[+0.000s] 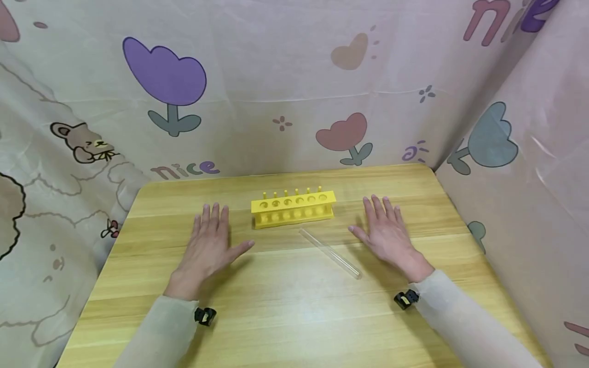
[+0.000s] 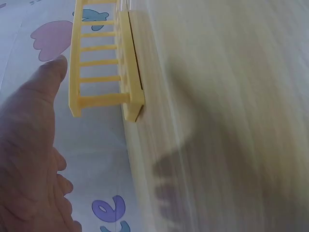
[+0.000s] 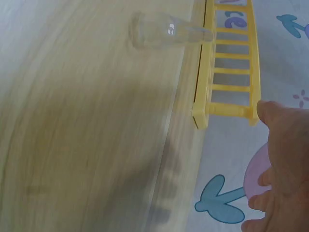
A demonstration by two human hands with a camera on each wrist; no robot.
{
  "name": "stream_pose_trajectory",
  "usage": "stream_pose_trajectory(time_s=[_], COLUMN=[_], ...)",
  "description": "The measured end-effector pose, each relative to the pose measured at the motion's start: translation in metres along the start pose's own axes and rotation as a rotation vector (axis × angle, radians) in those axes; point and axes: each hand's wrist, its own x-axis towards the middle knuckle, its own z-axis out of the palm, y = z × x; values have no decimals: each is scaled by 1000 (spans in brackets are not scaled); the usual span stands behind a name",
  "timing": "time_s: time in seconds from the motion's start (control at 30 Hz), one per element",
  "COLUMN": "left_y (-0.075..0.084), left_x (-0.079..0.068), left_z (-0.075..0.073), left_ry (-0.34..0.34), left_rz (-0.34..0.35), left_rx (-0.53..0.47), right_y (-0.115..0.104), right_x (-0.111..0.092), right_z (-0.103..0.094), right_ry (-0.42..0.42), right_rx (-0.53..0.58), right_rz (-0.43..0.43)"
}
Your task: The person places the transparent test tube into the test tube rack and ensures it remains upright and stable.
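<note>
A yellow test tube rack (image 1: 293, 203) with a row of holes and upright pegs stands toward the back of the wooden table. In front of it a clear glass test tube (image 1: 330, 253) lies slantwise on the tabletop; the right wrist view also catches this test tube (image 3: 169, 31). To the rack's left, my left hand (image 1: 209, 250) is held palm down with straight fingers and the thumb spread toward the rack. My right hand (image 1: 386, 232) is on the other side, fingers straight, thumb pointing toward the tube. Neither hand touches the rack or the tube.
The wooden table (image 1: 257, 317) reaches back to a printed curtain (image 1: 257, 76) with flowers and lettering. More curtain hangs along the left and right sides. A small black wrist device (image 1: 205, 316) sits at the left sleeve, another black device (image 1: 406, 299) at the right.
</note>
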Motion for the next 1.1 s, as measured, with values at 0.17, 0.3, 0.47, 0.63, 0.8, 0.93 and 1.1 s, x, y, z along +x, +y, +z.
stream_pose_trajectory(time_s=[0.17, 0.3, 0.47, 0.63, 0.8, 0.93, 1.1], left_y=[7, 15, 24, 30, 35, 36, 37], left_x=[12, 23, 38, 51, 59, 62, 65], left_z=[0, 1, 4, 6, 7, 9, 11], left_ry=[-17, -43, -62, -65, -75, -97, -97], left_rz=[17, 20, 44, 72, 104, 103, 98], left_rx=[-1, -7, 17, 34, 46, 52, 65], right_y=[-8, -17, -32, -46, -55, -62, -68], right_x=[2, 3, 5, 4, 2, -1, -2], right_z=[3, 7, 12, 17, 21, 22, 24], right_ry=[28, 68, 105, 87, 59, 28, -23], right_rx=[32, 37, 27, 33, 32, 15, -4], right_rz=[-31, -73, -104, -114, -132, -156, -167])
